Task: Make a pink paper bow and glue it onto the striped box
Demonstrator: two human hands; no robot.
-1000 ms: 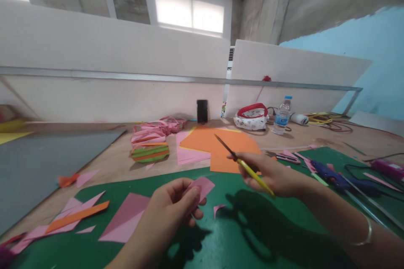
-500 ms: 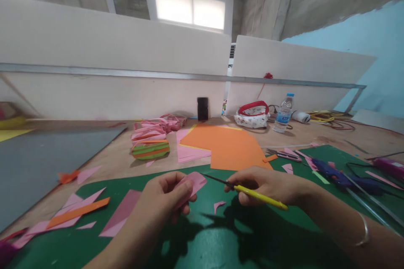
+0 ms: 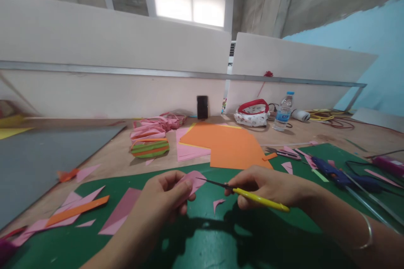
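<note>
My left hand [image 3: 172, 195] pinches a small piece of pink paper [image 3: 196, 180] between thumb and fingers, above the green cutting mat [image 3: 202, 246]. Yellow-handled scissors [image 3: 260, 200] are in my right hand [image 3: 263, 187], its fingers closed round the handles. Their dark blades point left and overlap the paper's right edge. Below, a small curved pink scrap [image 3: 218, 204] lies on the mat between both hands. Left of my left hand are a folded pink sheet [image 3: 123, 210] and an orange strip [image 3: 78, 210] on pink offcuts.
Orange sheets [image 3: 235, 147] lie beyond my hands, with a green-and-orange striped bundle [image 3: 150, 149] to their left. At right are a blue glue gun [image 3: 331, 170], a pink craft knife [image 3: 288, 154] and clear sticks. A water bottle [image 3: 283, 111], a pouch [image 3: 251, 115] and a phone [image 3: 202, 107] stand behind.
The scissors' tip has shifted slightly left and down, and now overlaps the pink paper's edge. My left hand still pinches the paper in nearly the same place.
</note>
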